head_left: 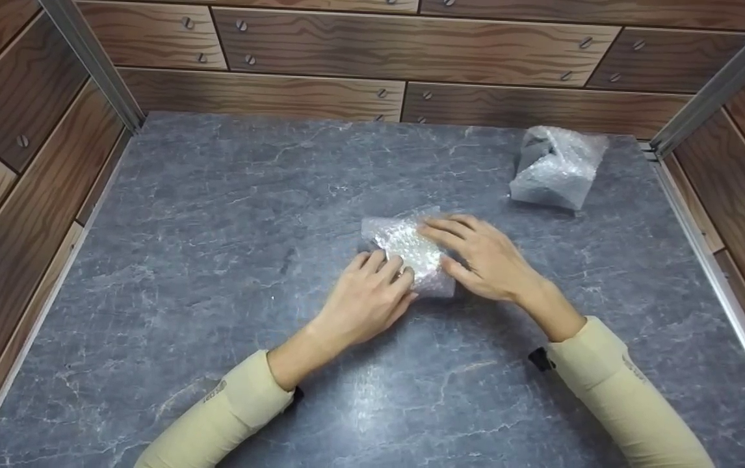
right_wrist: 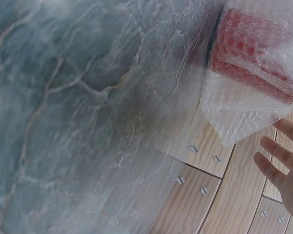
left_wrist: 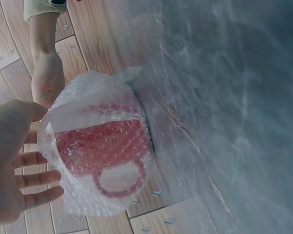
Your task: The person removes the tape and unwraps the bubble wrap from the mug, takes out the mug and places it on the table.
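Observation:
Near the middle of the table stands a mug (left_wrist: 102, 146) wrapped in bubble wrap (head_left: 411, 247). Through the clear plastic its red and white sides and a red handle show in the left wrist view. My left hand (head_left: 366, 296) lies against the near left of the bundle, fingertips on the wrap and thumb at its edge. On the other side my right hand (head_left: 486, 260) has its fingers spread and extended, their tips at the wrap's right edge. In the right wrist view the red part of the mug (right_wrist: 249, 51) shows under the wrap beside these fingers.
A second bubble-wrapped bundle (head_left: 558, 169) stands at the back right of the grey marbled table (head_left: 229, 188). Wood-patterned panels (head_left: 320, 45) enclose the back and both sides, with metal posts (head_left: 96, 62) at the rear corners.

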`<state>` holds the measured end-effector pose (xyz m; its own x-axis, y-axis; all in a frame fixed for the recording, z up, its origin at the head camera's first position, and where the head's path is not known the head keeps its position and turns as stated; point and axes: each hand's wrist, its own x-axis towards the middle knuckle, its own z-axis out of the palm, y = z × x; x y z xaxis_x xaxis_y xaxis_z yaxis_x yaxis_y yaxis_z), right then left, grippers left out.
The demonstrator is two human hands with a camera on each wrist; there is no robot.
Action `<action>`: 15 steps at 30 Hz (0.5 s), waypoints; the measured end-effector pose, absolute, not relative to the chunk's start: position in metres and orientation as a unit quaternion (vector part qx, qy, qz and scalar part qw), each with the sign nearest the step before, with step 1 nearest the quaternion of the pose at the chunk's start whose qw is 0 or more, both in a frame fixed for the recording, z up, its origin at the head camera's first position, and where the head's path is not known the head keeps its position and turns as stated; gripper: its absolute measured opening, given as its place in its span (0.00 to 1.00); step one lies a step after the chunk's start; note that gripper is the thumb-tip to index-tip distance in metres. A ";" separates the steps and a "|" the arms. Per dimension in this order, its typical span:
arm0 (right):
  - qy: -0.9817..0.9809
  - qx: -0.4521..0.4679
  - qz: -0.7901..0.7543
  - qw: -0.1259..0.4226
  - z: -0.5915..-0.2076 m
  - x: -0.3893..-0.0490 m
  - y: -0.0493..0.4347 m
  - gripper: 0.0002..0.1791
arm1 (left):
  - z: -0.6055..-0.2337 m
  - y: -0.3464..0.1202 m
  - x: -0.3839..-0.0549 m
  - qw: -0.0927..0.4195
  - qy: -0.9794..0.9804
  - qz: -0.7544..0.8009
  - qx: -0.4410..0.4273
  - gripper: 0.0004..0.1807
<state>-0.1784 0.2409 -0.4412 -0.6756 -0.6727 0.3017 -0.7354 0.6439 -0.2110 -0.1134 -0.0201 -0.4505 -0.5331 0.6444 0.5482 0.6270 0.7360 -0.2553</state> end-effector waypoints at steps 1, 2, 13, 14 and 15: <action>-0.900 0.392 0.161 0.098 -0.441 -0.179 0.241 0.29 | -0.450 -0.020 -0.113 0.318 -0.876 0.015 -0.363 0.18; -0.900 0.393 0.161 0.097 -0.441 -0.179 0.241 0.29 | -0.450 -0.019 -0.112 0.317 -0.876 0.016 -0.364 0.18; -0.897 0.391 0.181 0.098 -0.438 -0.176 0.238 0.29 | -0.443 -0.025 -0.115 0.302 -0.870 -0.021 -0.390 0.15; -0.898 0.386 0.188 0.098 -0.437 -0.175 0.238 0.28 | -0.443 -0.027 -0.116 0.303 -0.867 -0.031 -0.394 0.15; -0.899 0.380 0.197 0.098 -0.436 -0.173 0.238 0.27 | -0.442 -0.029 -0.118 0.305 -0.864 -0.040 -0.398 0.15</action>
